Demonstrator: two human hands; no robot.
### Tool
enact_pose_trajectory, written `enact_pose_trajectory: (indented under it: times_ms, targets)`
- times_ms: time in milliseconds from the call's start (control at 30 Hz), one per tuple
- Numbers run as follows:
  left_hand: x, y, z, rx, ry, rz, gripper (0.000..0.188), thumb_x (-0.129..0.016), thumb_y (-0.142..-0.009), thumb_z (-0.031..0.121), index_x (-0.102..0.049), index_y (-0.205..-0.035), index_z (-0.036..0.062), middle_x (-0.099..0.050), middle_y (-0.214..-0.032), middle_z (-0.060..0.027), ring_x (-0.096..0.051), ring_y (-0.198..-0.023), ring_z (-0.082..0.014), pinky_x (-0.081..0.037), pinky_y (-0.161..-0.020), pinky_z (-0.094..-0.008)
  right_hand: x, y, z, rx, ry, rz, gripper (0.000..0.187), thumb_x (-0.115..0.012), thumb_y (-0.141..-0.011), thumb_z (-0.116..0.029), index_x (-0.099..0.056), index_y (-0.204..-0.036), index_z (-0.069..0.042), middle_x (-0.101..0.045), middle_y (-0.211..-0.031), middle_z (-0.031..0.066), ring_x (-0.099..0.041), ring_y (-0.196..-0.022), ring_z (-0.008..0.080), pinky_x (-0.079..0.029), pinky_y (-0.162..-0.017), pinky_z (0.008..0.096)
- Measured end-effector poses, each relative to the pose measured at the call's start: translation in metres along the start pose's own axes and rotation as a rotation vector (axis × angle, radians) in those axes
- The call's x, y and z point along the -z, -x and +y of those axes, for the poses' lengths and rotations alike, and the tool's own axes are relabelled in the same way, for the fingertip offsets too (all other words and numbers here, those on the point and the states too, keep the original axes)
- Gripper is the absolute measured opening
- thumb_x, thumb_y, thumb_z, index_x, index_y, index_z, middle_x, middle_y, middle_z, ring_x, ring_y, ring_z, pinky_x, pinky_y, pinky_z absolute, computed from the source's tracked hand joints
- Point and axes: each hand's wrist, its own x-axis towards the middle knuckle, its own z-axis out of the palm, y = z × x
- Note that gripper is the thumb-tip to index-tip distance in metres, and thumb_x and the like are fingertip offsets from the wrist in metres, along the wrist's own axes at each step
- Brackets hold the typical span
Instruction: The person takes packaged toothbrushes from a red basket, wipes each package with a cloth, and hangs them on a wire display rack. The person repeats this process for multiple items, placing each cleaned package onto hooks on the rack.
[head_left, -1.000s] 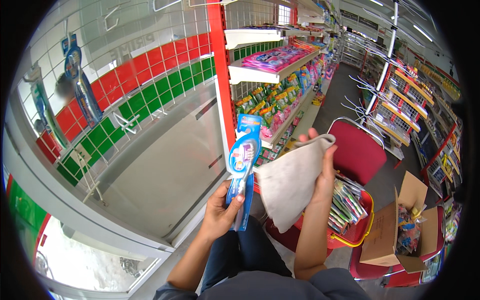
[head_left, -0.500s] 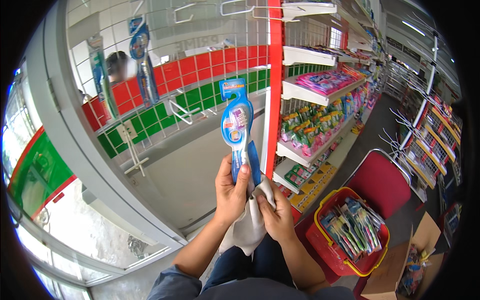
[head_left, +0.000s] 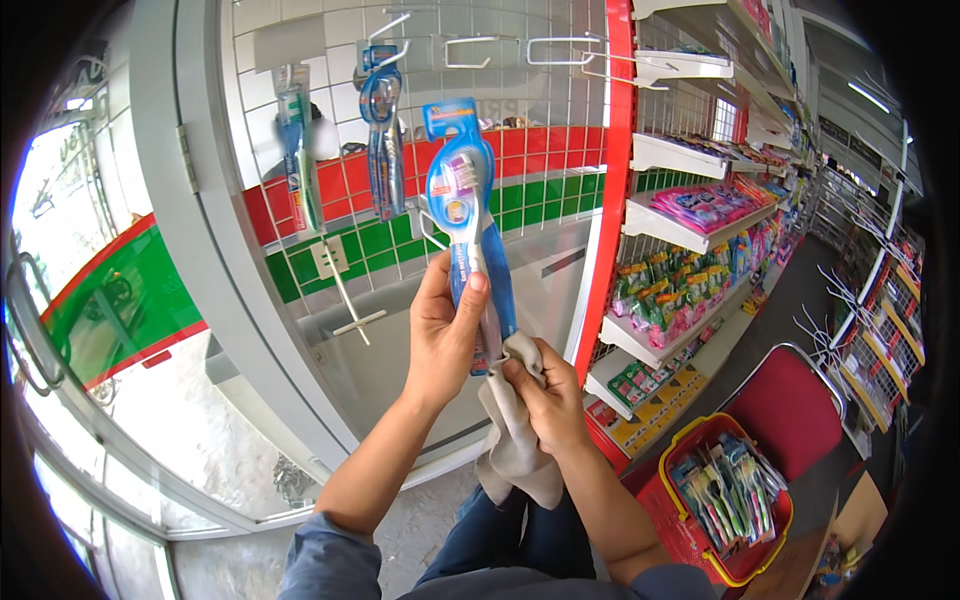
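Observation:
My left hand (head_left: 437,335) is closed round the lower part of a blue toothbrush pack (head_left: 460,195), thumb across its front. The pack tilts slightly, its hook-shaped top up, and a purple-and-white brush head shows through the clear front. Another blue strip, perhaps a second pack, shows behind it. My right hand (head_left: 550,405) grips a beige cloth (head_left: 510,450) against the pack's lower end; the rest of the cloth hangs down. Beyond the pack, other packaged toothbrushes (head_left: 383,140) hang from hooks on the white wire grid (head_left: 530,150), including a greenish pack (head_left: 297,160) on the left.
At lower right a red basket (head_left: 668,520) with yellow handles holds several packaged toothbrushes, beside a red chair (head_left: 790,410). White shelves (head_left: 690,150) with colourful packets run along the right. A grey door frame (head_left: 190,200) stands at left. A cardboard box (head_left: 858,520) sits at far lower right.
The view has turned left, so grid and shelves sit further right. The toothbrush pack is higher in view and tilted more to the left. Both hands keep their holds.

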Motion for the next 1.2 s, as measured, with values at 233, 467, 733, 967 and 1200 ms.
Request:
enact_pose_trajectory:
  times_ms: [233, 467, 733, 967, 1200]
  targets:
    - [0.01, 0.005, -0.007, 0.016, -0.041, -0.023, 0.028, -0.057, -0.101, 0.021, -0.054, -0.123, 0.0037, -0.056, -0.094, 0.0035, -0.047, -0.084, -0.0032, -0.041, -0.075, -0.0202, -0.002, 0.005, 0.012, -0.111, -0.062, 0.072, 0.016, -0.056, -0.102, -0.016, -0.065, -0.098, -0.004, -0.059, -0.08, -0.0055, -0.05, -0.069, 0.0012, -0.041, -0.061, 0.019]
    - [0.006, 0.016, -0.013, 0.05, 0.114, 0.073, 0.03, -0.051, -0.104, 0.024, -0.05, -0.128, 0.0058, -0.056, -0.094, 0.0047, -0.045, -0.082, -0.0024, -0.039, -0.074, -0.0195, 0.012, 0.013, 0.008, -0.063, 0.227, -0.031, 0.022, -0.055, -0.103, -0.021, -0.065, -0.096, -0.003, -0.058, -0.077, -0.0057, -0.049, -0.069, 0.0019, -0.041, -0.062, 0.0203]
    - [0.017, 0.037, -0.022, 0.063, 0.006, -0.035, 0.035, -0.046, -0.104, 0.03, -0.038, -0.13, 0.0072, -0.067, -0.095, -0.012, -0.069, -0.088, -0.0191, -0.057, -0.078, -0.0342, 0.066, -0.005, -0.044, -0.043, 0.06, 0.17, 0.036, -0.051, -0.104, -0.026, -0.06, -0.128, -0.001, -0.069, -0.11, 0.0072, -0.065, -0.101, 0.0131, -0.052, -0.088, 0.027]
    - [0.001, 0.079, -0.037, 0.17, -0.139, -0.257, 0.032, -0.056, -0.101, 0.022, -0.049, -0.123, 0.0003, -0.06, -0.1, -0.0068, -0.067, -0.088, -0.0153, -0.054, -0.075, -0.0288, 0.064, -0.019, -0.084, 0.176, 0.08, 0.18, 0.033, -0.058, -0.101, -0.023, -0.061, -0.126, -0.002, -0.068, -0.105, 0.0039, -0.063, -0.09, 0.0075, -0.052, -0.078, 0.0229]
    - [0.0, 0.082, -0.046, -0.002, -0.519, -0.355, 0.028, -0.064, -0.094, 0.012, -0.059, -0.12, 0.0029, -0.057, -0.09, -0.011, -0.063, -0.079, -0.0216, -0.049, -0.069, -0.0319, 0.059, -0.015, -0.085, -0.029, 0.146, 0.067, 0.022, -0.069, -0.092, -0.01, -0.064, -0.11, 0.001, -0.068, -0.096, 0.0033, -0.064, -0.085, 0.0066, -0.053, -0.073, 0.0218]
